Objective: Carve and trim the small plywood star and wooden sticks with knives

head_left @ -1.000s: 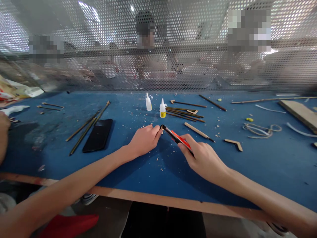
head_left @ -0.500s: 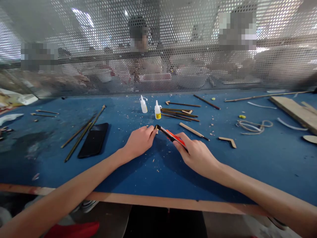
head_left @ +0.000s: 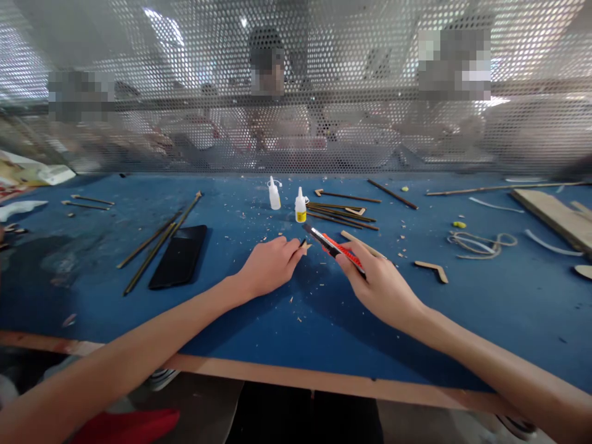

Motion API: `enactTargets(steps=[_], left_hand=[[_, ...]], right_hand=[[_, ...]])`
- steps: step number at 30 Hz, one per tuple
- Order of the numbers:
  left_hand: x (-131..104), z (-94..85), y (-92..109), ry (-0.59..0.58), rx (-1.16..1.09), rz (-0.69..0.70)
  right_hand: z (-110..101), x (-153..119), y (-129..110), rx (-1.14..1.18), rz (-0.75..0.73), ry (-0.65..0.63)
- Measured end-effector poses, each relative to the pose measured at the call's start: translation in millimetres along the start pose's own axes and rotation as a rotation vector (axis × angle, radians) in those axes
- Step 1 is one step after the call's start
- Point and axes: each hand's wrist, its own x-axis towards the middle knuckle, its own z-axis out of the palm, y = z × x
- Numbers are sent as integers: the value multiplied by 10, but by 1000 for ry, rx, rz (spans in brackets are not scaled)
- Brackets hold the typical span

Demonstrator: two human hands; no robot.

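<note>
My left hand [head_left: 271,265] is closed on a small piece of wood [head_left: 304,245], whose pale cut end sticks out past the fingertips; the rest is hidden in the hand. In my right hand [head_left: 382,280] is a red and black utility knife [head_left: 340,251], its blade end pointing up and left, close to the wood piece. Two white glue bottles [head_left: 301,208] with yellow labels stand just beyond the hands. Partly behind my right hand lies a light wooden stick [head_left: 358,239]. Small shavings are scattered on the blue table [head_left: 277,333].
A black phone [head_left: 179,259] lies at left beside thin brown sticks [head_left: 150,246]. More sticks [head_left: 345,213] lie behind the bottles. To the right are an angled wood piece [head_left: 432,268], a coil of string [head_left: 481,243] and a board [head_left: 550,216]. A perforated metal screen [head_left: 194,142] stands behind, with people beyond it.
The knife has drawn back slightly to the right from the wood piece, so a gap shows between them and more of the wood's pale end is visible. The whole view has shifted slightly.
</note>
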Motion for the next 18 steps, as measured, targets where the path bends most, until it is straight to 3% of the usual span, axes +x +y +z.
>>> enactTargets(steps=[7,18], left_hand=[[-3,-10,1,23,31,-10],[2,6,-22,16,47,44]], right_hand=[[58,-41,-69,-6,-1,-96],[69,-49,-39,-52,-26,-95]])
